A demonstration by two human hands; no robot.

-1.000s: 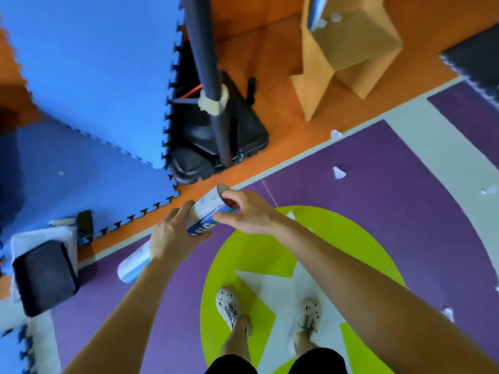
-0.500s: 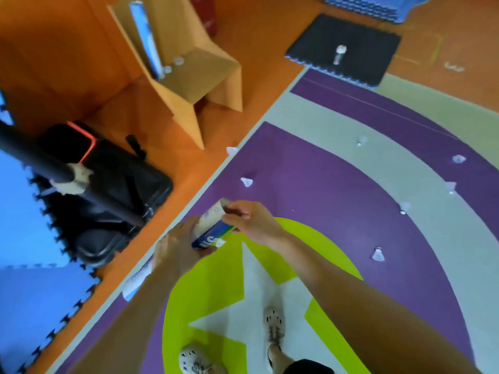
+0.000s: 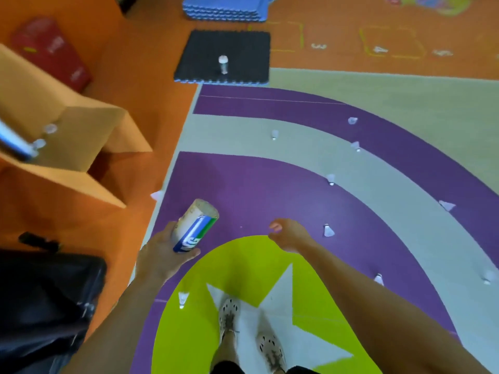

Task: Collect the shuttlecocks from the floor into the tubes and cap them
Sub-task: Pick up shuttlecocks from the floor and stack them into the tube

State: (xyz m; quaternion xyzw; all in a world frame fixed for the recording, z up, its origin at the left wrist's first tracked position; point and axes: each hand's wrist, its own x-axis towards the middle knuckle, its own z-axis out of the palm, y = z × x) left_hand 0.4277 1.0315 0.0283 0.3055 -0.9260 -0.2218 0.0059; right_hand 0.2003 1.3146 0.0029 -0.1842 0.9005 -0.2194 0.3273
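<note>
My left hand [image 3: 162,256] grips a white shuttlecock tube [image 3: 195,225] with blue and green print, its open top tilted up and away. My right hand [image 3: 287,233] hangs apart to the right of the tube, fingers loosely curled, holding nothing. Several white shuttlecocks lie on the floor: one [image 3: 183,298] on the green circle below my left hand, one [image 3: 328,230] just right of my right hand, others [image 3: 330,179] along the grey arc. Another tube [image 3: 14,144] lies on the orange block at left.
An orange foam block [image 3: 89,130] stands at left with a red box [image 3: 51,49] behind it. A black base [image 3: 46,300] fills the lower left. A black mat [image 3: 243,41] with a bottle [image 3: 223,64] lies ahead, blue mats stacked behind. My feet stand on the white star.
My right hand has come off the tube's top and moved right. The view has swung right, showing more shuttlecocks on the floor.
</note>
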